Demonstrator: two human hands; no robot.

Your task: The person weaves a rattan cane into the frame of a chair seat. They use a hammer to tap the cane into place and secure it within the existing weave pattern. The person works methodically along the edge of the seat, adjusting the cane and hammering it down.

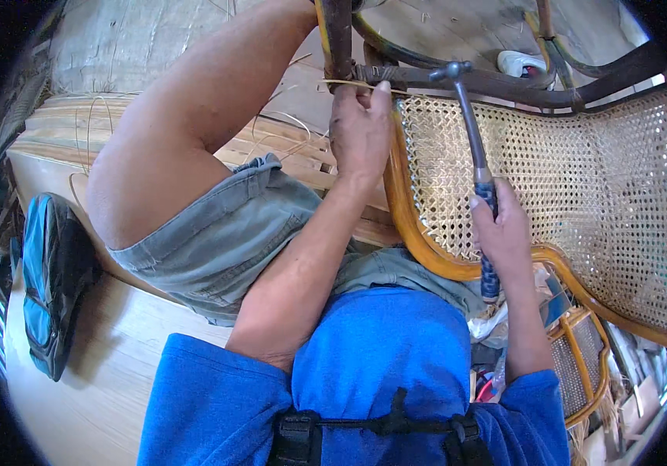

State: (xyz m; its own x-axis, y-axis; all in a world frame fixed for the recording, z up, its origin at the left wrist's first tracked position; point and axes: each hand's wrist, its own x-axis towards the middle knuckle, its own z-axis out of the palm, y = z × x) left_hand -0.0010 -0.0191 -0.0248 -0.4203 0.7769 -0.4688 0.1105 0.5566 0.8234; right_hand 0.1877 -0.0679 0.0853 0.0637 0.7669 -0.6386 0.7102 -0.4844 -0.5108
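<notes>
My right hand (506, 229) is wrapped round the dark blue grip of a hammer (469, 124). Its metal head is raised near the dark rail along the far edge of a rattan chair (402, 210). Woven cane webbing (446, 163) fills the chair's yellow-brown frame. At the frame's far left corner, my left hand (361, 132) pinches a thin cane strip (341, 81) against a joint bound with wrapping (372, 74). The strip's tip sticks out past the dark upright post (337, 46). My left fingertips partly hide the joint.
My bare bent leg (186, 101) rests left of the chair, over a wooden slatted surface (62, 128) with loose cane strips. A teal and black bag (42, 287) lies far left. A smaller cane-panelled piece (605, 353) and clutter are at lower right. A white shoe (518, 62) shows beyond the rail.
</notes>
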